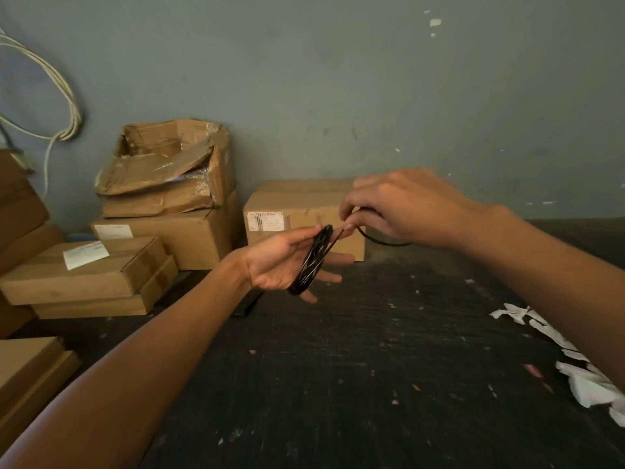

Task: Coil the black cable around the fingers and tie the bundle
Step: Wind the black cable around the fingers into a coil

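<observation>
The black cable (313,260) is wound in several loops around the spread fingers of my left hand (280,262), which is held palm up above the dark table. A free strand runs from the top of the coil to my right hand (395,208), which pinches it between thumb and fingertips just right of the coil. A short loose arc of the cable hangs below my right hand. The two hands are close together, almost touching.
Several cardboard boxes (189,231) are stacked at the back left against the grey wall, and one (297,204) sits right behind my hands. Torn white paper (575,363) lies at the right edge of the dark table (338,367). White cords (64,106) hang on the wall.
</observation>
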Demonstrator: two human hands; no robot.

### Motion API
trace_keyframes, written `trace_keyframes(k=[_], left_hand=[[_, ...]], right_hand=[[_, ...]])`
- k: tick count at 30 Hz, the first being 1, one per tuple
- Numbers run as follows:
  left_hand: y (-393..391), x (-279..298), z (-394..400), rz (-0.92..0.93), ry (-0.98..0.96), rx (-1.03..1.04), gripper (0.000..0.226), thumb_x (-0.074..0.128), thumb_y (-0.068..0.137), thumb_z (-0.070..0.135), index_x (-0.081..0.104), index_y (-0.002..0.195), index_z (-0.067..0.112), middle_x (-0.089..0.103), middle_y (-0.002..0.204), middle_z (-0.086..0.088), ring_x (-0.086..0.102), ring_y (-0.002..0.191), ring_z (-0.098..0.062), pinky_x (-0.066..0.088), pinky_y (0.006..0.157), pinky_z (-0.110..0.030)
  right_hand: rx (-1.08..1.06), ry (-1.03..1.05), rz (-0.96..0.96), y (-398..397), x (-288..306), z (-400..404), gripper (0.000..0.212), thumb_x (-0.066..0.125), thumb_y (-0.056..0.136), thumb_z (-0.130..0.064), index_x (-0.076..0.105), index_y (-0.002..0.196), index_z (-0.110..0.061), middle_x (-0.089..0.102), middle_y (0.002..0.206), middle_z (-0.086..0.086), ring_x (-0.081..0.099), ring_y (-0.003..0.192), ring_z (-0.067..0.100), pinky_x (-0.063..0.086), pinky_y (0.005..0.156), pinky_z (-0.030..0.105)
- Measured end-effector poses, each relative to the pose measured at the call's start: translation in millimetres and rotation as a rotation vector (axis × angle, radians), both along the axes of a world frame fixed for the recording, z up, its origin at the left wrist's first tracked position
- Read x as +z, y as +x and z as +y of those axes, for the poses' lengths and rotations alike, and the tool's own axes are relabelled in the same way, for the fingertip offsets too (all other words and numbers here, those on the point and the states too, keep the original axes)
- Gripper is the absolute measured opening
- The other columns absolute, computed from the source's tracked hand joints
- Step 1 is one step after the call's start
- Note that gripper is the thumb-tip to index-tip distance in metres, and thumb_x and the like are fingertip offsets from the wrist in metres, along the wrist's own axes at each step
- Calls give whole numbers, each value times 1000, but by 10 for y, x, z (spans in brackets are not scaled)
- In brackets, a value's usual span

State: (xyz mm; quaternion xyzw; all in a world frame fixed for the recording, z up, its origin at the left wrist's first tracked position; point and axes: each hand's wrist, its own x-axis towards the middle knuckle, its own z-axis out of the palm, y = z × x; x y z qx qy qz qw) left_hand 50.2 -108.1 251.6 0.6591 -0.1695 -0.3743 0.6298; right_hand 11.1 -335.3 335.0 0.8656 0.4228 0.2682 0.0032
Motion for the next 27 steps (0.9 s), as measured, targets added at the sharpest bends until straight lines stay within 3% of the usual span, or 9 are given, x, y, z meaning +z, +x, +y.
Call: trace_keyframes(k=[3,6,12,16,20,23,25,27], left_hand=[[-54,-59,8,-45,165,-80,46,31,93,59,47,136,53,44,151,1,36,141,-31,18,108,-75],[-116,-138,29,-23,186,-108,47,29,95,57,44,139,51,43,152,0,36,142,-32,17,109,-75],[-247,-33,-32,4,104,-230,52,36,92,56,42,143,47,41,154,-2,35,142,-32,18,109,-74],[-322,76,-106,38,0,-373,57,32,95,52,28,150,41,31,159,-8,29,145,-36,13,109,-75],[-377,200,-195,30,-116,-431,59,28,97,49,19,154,37,22,161,-14,21,146,-42,9,109,-76],[-401,287,-244,46,-230,-456,57,26,97,47,18,153,37,18,162,-15,16,147,-45,10,109,-75],[-410,345,-277,27,-288,-472,57,25,97,47,18,153,38,19,162,-15,15,146,-45,15,106,-73],[-409,399,-312,-4,-329,-469,56,24,97,47,19,152,38,23,160,-15,17,145,-45,19,104,-71]], right_hand=[[-4,81,-57,93,110,-109,21,55,95,-37,70,105,-26,67,100,-2,64,94,26,39,67,32],[-52,125,-95,192,173,-244,23,55,95,-35,70,104,-21,67,99,0,63,90,26,39,67,32],[-95,195,-68,338,46,-368,27,50,95,-38,69,100,-19,67,97,2,64,89,30,49,69,40],[-125,287,3,436,-80,-439,29,49,94,-42,67,97,-19,70,98,3,64,91,31,50,70,41],[-144,358,88,502,-279,-426,24,51,97,-36,64,99,-16,71,96,7,64,88,34,48,69,40],[-151,458,172,513,-497,-407,19,47,99,-29,61,100,-15,72,96,10,65,87,36,52,73,47],[-150,472,272,505,-714,-364,15,48,98,-22,60,104,-15,71,90,2,66,86,33,52,74,49],[-142,442,368,461,-967,-274,18,48,96,-18,57,110,-24,69,95,-5,66,89,27,54,75,52]])
